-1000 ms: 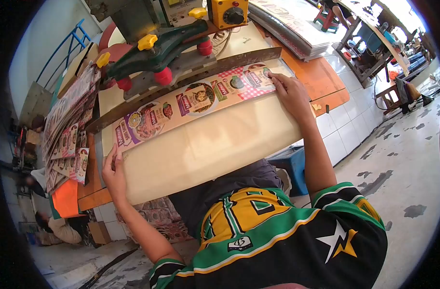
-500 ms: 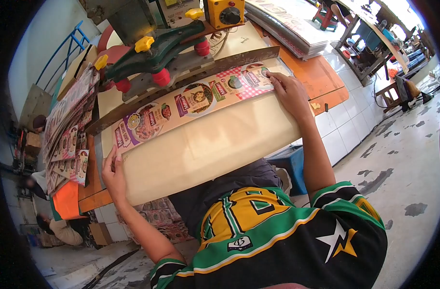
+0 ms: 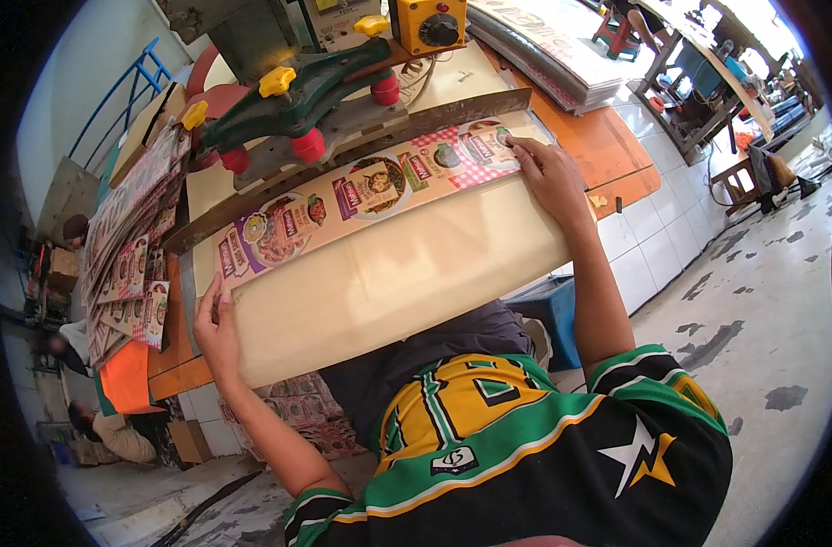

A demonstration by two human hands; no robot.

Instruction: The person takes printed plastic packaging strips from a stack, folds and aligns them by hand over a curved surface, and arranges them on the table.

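Note:
A long printed strip [image 3: 370, 191] with food pictures and a pink check pattern lies along a metal bar [image 3: 343, 159] of a press. Below it a plain cream sheet [image 3: 388, 273] curves over the table's near edge. My left hand [image 3: 217, 333] is at the strip's lower left corner, fingers and thumb closed at its edge. At the right end my right hand [image 3: 548, 173] grips the strip, its fingertips on the printed face. The press's green clamp frame [image 3: 297, 109], with red feet and yellow knobs, stands just beyond the bar.
A leaning pile of printed sheets [image 3: 129, 246] stands at the left, above an orange piece [image 3: 129, 378]. A yellow control box [image 3: 431, 25] is at the top. Stacked boards [image 3: 552, 50] lie behind the orange tabletop [image 3: 607, 155]. Other people are at the far left and upper right.
The camera view shifts very slightly. My hands and the printed strip stay essentially in place.

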